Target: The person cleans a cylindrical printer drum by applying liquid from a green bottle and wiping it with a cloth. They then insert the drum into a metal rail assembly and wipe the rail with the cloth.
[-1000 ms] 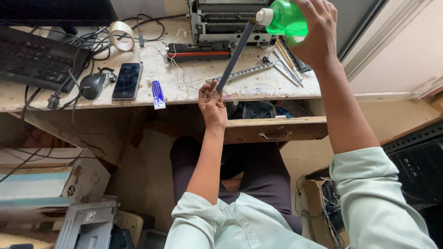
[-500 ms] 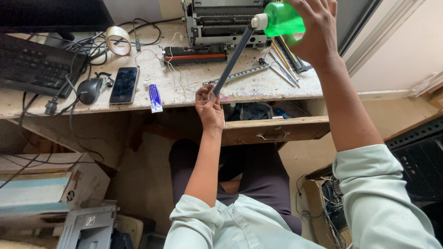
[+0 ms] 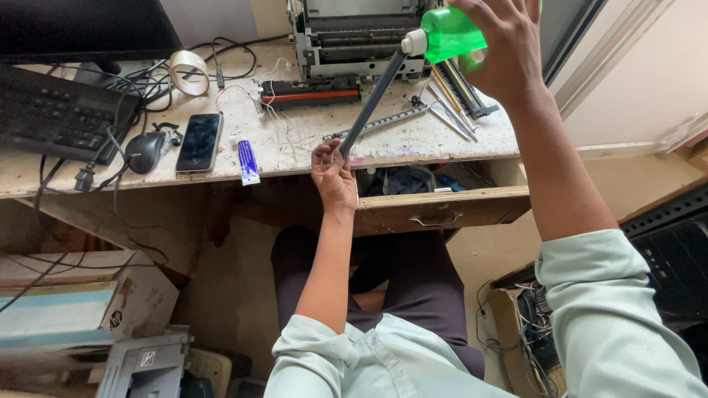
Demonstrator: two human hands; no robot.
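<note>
My left hand grips the lower end of a long dark grey roller, held slanted above the desk edge. My right hand holds a green plastic bottle tipped sideways, its white nozzle touching the roller's upper end. Behind them on the desk stands an opened printer, with a black and orange cartridge unit in front of it.
A worn desk carries a keyboard, mouse, phone, tape roll, a small blue tube, cables and metal rods. A drawer stands open. Cardboard boxes lie on the floor at left.
The roller and both hands keep their pose. The view has drifted slightly, and the bottle's nozzle stays at the roller's top end.
</note>
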